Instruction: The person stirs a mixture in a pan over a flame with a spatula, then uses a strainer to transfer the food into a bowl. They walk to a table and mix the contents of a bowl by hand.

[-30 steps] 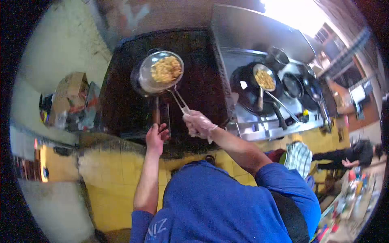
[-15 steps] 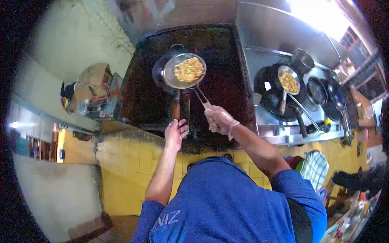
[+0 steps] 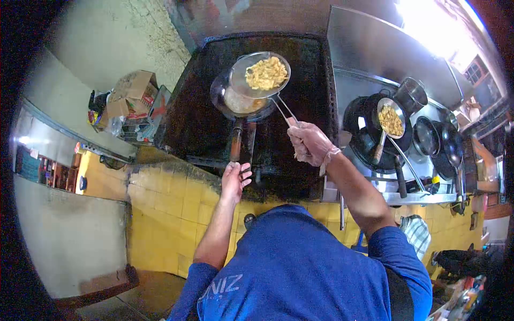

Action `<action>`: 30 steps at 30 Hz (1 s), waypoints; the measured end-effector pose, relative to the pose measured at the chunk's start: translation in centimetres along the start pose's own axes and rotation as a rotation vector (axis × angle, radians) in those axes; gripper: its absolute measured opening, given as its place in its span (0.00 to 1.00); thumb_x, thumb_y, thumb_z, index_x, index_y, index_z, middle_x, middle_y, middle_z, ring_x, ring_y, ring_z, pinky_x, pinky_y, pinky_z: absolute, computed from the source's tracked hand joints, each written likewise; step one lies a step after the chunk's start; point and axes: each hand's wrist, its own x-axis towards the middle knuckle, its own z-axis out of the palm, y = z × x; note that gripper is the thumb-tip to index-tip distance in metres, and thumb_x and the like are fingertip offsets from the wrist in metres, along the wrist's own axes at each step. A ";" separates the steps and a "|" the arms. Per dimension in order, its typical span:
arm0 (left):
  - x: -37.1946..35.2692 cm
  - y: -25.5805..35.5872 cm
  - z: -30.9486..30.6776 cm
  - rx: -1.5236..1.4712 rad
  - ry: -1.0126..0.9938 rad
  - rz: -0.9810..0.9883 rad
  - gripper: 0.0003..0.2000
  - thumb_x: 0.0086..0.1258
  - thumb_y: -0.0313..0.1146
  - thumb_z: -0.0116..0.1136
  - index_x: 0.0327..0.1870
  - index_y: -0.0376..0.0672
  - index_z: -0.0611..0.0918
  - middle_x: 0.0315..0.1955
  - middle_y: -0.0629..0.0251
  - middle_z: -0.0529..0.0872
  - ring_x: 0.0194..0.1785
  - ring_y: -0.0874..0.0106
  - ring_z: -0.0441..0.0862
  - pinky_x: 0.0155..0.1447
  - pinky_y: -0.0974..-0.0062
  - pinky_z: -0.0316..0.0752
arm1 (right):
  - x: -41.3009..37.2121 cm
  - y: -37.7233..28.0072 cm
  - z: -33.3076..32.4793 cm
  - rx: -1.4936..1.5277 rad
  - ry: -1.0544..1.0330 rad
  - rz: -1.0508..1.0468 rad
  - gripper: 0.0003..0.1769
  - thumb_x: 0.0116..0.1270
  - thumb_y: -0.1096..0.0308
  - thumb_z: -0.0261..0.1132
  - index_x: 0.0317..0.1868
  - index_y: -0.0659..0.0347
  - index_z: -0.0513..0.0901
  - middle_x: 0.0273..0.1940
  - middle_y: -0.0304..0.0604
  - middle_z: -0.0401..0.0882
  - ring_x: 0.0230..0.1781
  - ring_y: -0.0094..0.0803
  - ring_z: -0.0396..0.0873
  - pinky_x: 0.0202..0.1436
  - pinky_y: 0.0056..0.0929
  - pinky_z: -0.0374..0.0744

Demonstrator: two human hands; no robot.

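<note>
A round mesh strainer (image 3: 239, 84) holds pieces of yellow fried food (image 3: 266, 73). Its long handle runs down to my right hand (image 3: 312, 143), which wears a clear glove and is closed round it. Below and partly behind the strainer sits a dark wok (image 3: 218, 96) with bubbling pale liquid (image 3: 241, 101) in it. The wok's wooden handle (image 3: 236, 144) points toward me. At the end of this handle is my left hand (image 3: 234, 179), bare, with its thumb against the handle and the other fingers partly curled.
To the right, a second strainer with fried pieces (image 3: 391, 120) lies over a black wok (image 3: 369, 160) on a steel counter (image 3: 348, 184). A steel pot (image 3: 411, 95) and more dark pans (image 3: 426, 135) stand beyond. At the left is a cardboard box (image 3: 140, 88).
The strainer in my right hand has moved up and right relative to the wok, so that more of the wok's liquid shows. My left hand has stayed at the wok handle.
</note>
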 end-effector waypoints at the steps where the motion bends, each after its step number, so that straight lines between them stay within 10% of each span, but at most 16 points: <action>1: -0.2 -0.1 0.1 0.029 0.017 -0.002 0.07 0.73 0.39 0.40 0.46 0.52 0.68 0.40 0.66 0.80 0.34 0.74 0.78 0.32 0.74 0.75 | 0.0 0.0 -0.2 0.023 -0.026 0.012 0.09 0.66 0.66 0.53 0.27 0.53 0.66 0.16 0.26 0.60 0.09 0.15 0.57 0.10 0.16 0.60; 27: -5.2 -15.1 -19.2 0.248 0.191 -0.488 0.18 0.66 0.46 0.48 0.52 0.47 0.70 0.43 0.60 0.79 0.40 0.68 0.76 0.40 0.69 0.72 | 2.2 4.2 1.0 -0.052 -0.026 0.026 0.08 0.63 0.68 0.54 0.29 0.51 0.63 0.17 0.28 0.60 0.10 0.17 0.58 0.10 0.19 0.60; 30: -6.8 -16.5 -21.8 0.788 -0.063 -0.271 0.18 0.65 0.44 0.50 0.52 0.47 0.69 0.43 0.61 0.79 0.41 0.67 0.76 0.39 0.69 0.72 | 2.1 2.7 -0.5 -0.021 -0.063 0.006 0.07 0.63 0.68 0.54 0.29 0.51 0.64 0.17 0.29 0.61 0.10 0.19 0.60 0.11 0.21 0.62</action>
